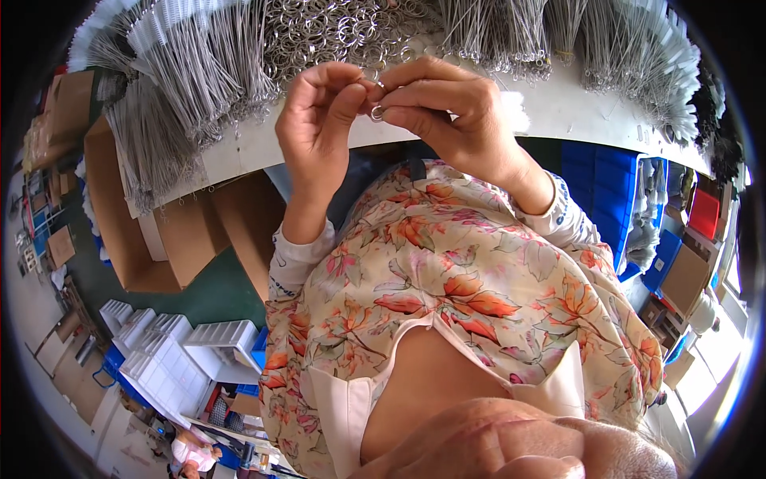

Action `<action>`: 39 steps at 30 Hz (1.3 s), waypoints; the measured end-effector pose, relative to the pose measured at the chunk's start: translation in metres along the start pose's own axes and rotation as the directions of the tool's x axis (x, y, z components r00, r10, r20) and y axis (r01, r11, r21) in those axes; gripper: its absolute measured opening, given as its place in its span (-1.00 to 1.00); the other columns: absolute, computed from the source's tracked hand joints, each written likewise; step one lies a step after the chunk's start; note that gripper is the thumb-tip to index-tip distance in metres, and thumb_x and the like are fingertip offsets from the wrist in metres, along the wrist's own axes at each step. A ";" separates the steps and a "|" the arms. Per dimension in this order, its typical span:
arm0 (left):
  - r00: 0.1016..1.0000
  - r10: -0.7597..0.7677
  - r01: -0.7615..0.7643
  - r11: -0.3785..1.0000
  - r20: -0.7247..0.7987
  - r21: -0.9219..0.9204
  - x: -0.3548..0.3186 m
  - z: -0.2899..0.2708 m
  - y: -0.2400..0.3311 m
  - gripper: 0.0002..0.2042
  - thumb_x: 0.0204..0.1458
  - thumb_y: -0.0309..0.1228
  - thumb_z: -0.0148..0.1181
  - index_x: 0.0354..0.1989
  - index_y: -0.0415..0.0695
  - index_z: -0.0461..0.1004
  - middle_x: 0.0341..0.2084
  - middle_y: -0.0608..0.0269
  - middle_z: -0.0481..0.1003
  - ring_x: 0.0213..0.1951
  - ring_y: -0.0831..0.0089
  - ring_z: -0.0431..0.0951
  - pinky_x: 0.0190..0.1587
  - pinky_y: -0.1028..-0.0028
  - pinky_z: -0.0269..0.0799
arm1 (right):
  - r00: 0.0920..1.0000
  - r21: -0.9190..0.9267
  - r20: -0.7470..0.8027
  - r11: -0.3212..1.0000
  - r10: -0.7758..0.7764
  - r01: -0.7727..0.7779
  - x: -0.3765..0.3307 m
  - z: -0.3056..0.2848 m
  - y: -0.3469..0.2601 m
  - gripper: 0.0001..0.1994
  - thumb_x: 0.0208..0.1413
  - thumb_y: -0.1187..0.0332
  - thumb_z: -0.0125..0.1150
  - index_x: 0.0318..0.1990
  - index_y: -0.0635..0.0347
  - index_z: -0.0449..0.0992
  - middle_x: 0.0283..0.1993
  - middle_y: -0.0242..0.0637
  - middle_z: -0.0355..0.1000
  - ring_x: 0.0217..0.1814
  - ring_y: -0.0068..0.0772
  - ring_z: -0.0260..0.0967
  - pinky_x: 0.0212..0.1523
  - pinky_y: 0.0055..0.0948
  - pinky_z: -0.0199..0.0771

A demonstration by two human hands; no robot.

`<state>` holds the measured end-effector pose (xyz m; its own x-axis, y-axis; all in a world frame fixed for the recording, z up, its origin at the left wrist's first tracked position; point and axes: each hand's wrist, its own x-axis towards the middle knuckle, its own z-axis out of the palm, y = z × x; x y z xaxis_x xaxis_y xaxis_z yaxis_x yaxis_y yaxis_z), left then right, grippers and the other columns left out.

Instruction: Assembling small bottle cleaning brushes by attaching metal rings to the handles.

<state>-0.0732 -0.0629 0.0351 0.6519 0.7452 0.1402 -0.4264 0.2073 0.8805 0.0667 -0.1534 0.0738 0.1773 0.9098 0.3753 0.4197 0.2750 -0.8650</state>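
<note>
Both my hands meet in front of my chest, over the near edge of the white table. A small silvery metal ring (377,113) shows between them, against the tip of my right thumb. My right hand (463,108) is closed in a pinch on this ring. Close beside it, the thumb and fingers of my left hand (317,128) are pinched together; whatever they grip is hidden by the fingertips. Just beyond my hands lies a heap of loose metal rings (339,36). Thin wire brushes (203,72) with white bristles and looped wire ends lie bundled to its left.
More wire brushes (511,32) are stacked along the table (558,100) to the right. Open cardboard boxes (128,215) stand below its left end. A blue bin (594,191) is at the lower right. White crates (171,359) and another person (191,453) are at the lower left.
</note>
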 end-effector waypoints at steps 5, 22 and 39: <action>0.985 0.155 -0.175 0.884 0.082 0.434 0.004 -0.007 0.013 -0.87 0.04 -0.64 0.07 -0.25 -0.24 0.47 -0.35 0.29 0.46 -0.36 0.56 0.47 -0.38 0.53 0.44 | 0.993 0.106 0.117 0.993 0.035 -0.047 0.001 -0.001 -0.004 -0.91 -0.06 0.50 0.24 -0.36 0.28 0.56 -0.29 -0.25 0.45 -0.29 -0.38 0.44 -0.31 -0.50 0.43; 0.857 -0.382 0.322 0.921 0.345 0.221 0.013 -0.022 0.046 -0.79 0.06 -0.49 0.09 -0.15 -0.32 0.43 -0.26 0.10 0.51 -0.20 0.46 0.52 -0.16 0.54 0.47 | 0.812 -0.514 0.282 0.634 -0.512 0.578 -0.003 -0.002 0.010 -0.75 -0.47 0.41 0.24 -0.45 0.15 0.55 -0.39 -0.53 0.38 -0.58 -0.60 0.26 -0.61 -0.57 0.29; 0.918 0.292 -0.396 0.672 0.267 0.626 -0.008 -0.002 0.050 -0.58 -0.12 -0.80 0.07 0.00 -0.49 0.28 -0.21 -0.15 0.47 -0.23 0.30 0.56 -0.12 0.43 0.49 | 0.874 0.467 0.220 0.740 0.433 -0.484 0.012 -0.011 -0.018 -0.84 0.05 0.31 0.23 -0.34 0.23 0.56 -0.51 -0.45 0.36 -0.59 -0.72 0.21 -0.58 -0.68 0.18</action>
<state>-0.1008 -0.0577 0.0771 0.6418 0.5756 0.5068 -0.1517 -0.5525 0.8196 0.0708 -0.1512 0.0978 0.1405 0.9828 -0.1197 -0.1914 -0.0917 -0.9772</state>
